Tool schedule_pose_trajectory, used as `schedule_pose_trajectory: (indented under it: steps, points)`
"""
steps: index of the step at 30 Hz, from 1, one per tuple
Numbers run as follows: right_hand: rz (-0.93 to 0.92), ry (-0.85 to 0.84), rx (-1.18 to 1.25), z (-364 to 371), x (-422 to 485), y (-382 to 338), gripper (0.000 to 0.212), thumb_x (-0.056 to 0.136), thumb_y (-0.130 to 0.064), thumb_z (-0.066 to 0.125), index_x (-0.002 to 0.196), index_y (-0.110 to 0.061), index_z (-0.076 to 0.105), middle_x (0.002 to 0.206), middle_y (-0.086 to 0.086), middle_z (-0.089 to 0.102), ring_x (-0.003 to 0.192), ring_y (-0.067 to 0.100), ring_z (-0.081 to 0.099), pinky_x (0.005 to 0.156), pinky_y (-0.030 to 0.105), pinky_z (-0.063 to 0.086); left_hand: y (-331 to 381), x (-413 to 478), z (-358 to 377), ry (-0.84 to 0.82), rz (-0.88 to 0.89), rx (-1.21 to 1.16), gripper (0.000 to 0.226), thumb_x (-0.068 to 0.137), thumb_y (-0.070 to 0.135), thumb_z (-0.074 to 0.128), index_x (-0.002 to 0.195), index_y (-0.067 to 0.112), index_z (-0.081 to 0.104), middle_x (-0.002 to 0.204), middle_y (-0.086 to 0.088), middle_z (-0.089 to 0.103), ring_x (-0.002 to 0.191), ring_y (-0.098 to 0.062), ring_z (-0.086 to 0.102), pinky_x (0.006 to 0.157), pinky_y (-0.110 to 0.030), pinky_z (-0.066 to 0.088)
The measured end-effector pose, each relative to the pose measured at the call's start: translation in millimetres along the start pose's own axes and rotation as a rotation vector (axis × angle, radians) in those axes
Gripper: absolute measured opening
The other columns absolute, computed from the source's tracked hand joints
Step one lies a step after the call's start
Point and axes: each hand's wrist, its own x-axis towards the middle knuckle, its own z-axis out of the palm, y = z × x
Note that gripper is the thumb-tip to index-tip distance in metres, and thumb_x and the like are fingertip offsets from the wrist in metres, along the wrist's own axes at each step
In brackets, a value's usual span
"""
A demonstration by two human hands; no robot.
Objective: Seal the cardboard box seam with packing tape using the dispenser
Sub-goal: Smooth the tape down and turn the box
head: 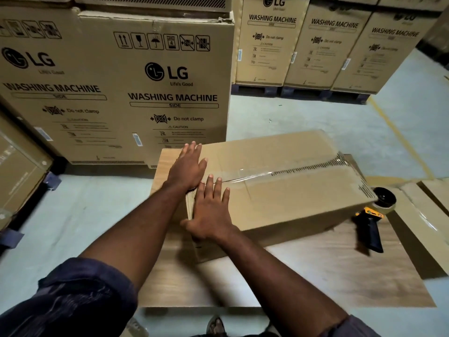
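A plain cardboard box (286,190) lies on a low wooden table (315,276). A strip of clear packing tape (279,172) runs along its top seam toward the far right end. My left hand (188,167) lies flat with straight fingers on the box's top near its left end. My right hand (210,210) presses flat just below it, over the near left corner where the tape ends. The tape dispenser (375,221), black and yellow with a tape roll, rests on the table to the right of the box, held by neither hand.
Large LG washing machine cartons (175,88) stand stacked right behind the table, more (332,45) at the back right. Another carton (19,166) sits at the left. Flat cardboard sheets (427,215) lie to the right of the table. Grey floor with a yellow line (398,135) stretches beyond.
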Motion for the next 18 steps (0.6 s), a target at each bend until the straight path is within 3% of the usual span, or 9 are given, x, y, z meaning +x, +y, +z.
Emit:
schedule_pose_trajectory:
  steps: [5, 9, 13, 18]
  points:
    - [-0.076, -0.079, 0.012, -12.4, -0.8, 14.0, 0.108, 0.081, -0.04, 0.062, 0.157, -0.005, -0.007, 0.165, 0.014, -0.018, 0.151, 0.031, -0.019, 0.122, 0.056, -0.006, -18.7, -26.0, -5.0, 0.112, -0.157, -0.031, 0.058, 0.101, 0.04, 0.036, 0.153, 0.017, 0.029, 0.163, -0.003, 0.021, 0.151, -0.021, 0.015, 0.119, -0.042, 0.023]
    - [-0.134, -0.124, -0.014, -23.8, -7.7, 30.6, 0.1, 0.085, -0.035, 0.056, 0.157, -0.008, -0.007, 0.166, 0.008, -0.017, 0.153, 0.024, -0.014, 0.122, 0.055, -0.004, -22.7, -57.5, -6.7, 0.125, -0.219, 0.03, 0.058, 0.101, 0.035, 0.036, 0.153, 0.013, 0.027, 0.164, -0.006, 0.018, 0.151, -0.023, 0.012, 0.119, -0.051, 0.016]
    - [-0.096, -0.089, -0.041, -32.8, -18.9, 57.4, 0.091, 0.087, -0.026, 0.051, 0.158, -0.008, -0.003, 0.166, 0.007, -0.013, 0.154, 0.022, -0.009, 0.123, 0.052, -0.002, -19.7, -95.4, -1.2, 0.139, -0.151, 0.108, 0.058, 0.1, 0.034, 0.037, 0.152, 0.012, 0.028, 0.164, -0.007, 0.018, 0.151, -0.024, 0.015, 0.116, -0.06, 0.017]
    - [-0.019, -0.012, -0.112, -33.0, -30.8, 92.1, 0.09, 0.087, -0.026, 0.05, 0.158, -0.009, -0.001, 0.167, 0.007, -0.012, 0.154, 0.023, -0.008, 0.123, 0.053, -0.001, 6.9, -122.5, 16.1, 0.144, -0.025, 0.136, 0.062, 0.102, 0.047, 0.028, 0.152, 0.011, 0.031, 0.162, -0.007, 0.025, 0.15, -0.031, 0.014, 0.119, -0.056, 0.014]
